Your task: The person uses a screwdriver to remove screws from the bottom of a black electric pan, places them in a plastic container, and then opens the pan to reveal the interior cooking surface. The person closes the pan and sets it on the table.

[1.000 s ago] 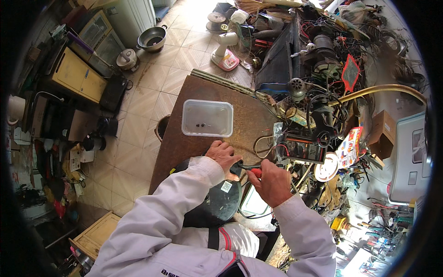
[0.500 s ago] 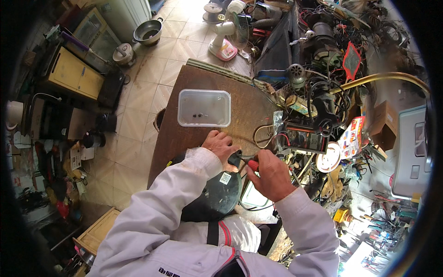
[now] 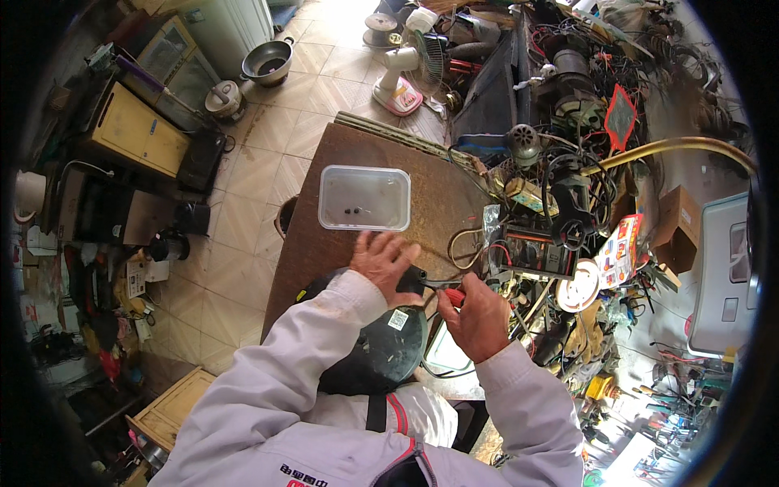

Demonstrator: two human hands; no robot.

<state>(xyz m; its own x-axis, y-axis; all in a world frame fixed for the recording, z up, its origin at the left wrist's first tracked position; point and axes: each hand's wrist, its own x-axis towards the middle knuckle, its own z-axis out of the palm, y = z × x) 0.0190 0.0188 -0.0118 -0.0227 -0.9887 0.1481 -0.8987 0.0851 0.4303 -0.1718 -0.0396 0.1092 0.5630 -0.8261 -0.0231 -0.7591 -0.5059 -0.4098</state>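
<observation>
A black, round-bodied appliance [image 3: 369,353] with a square white label lies at the near edge of the brown table [image 3: 312,223], close against my lap. My left hand [image 3: 385,266] rests on its far part with the fingers spread out flat. In my right hand [image 3: 480,318] is a red-handled screwdriver [image 3: 454,297], its shaft pointing left to the appliance's far right edge. The tip's exact contact is too small to make out. Just beyond my left hand stands a clear plastic container [image 3: 377,187] with a few small dark parts on its bottom.
Right of the table are piled cables, a meter-like box [image 3: 540,250], a white round dish [image 3: 578,286] and a cardboard box [image 3: 676,231]. A pink-and-white fan [image 3: 398,93] and a metal pot [image 3: 268,63] stand on the tiled floor beyond. Cabinets [image 3: 138,130] line the left.
My left hand's fingers have spread and flattened, where they were more curled. The right hand has shifted slightly right and down with the screwdriver. The whole view has moved a little.
</observation>
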